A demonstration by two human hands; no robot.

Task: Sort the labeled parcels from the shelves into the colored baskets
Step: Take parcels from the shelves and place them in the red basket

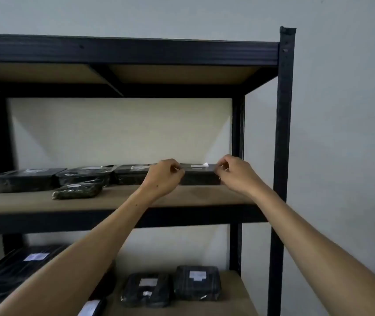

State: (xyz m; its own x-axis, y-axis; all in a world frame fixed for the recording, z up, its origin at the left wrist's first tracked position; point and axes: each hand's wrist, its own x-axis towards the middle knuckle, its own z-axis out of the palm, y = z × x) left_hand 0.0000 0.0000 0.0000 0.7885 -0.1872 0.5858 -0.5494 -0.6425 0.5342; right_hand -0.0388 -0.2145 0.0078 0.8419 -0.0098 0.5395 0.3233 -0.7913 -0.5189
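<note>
A flat black parcel [199, 175] with a white label lies at the right end of the middle shelf [113, 199]. My left hand [162, 176] grips its left end with curled fingers. At the parcel's right end my right hand [235, 173] pinches the top edge. Three more black labeled parcels [25, 179] [84, 173] [131, 173] line the shelf to the left. In front of them sits a smaller one [77, 190]. No colored basket is in view.
The lower shelf [234, 299] holds several wrapped black parcels with white labels, among them two small ones [146, 289] [196, 282] and a large one [11, 277] at left. A black upright post [281, 156] stands right of my hands. A grey wall lies behind.
</note>
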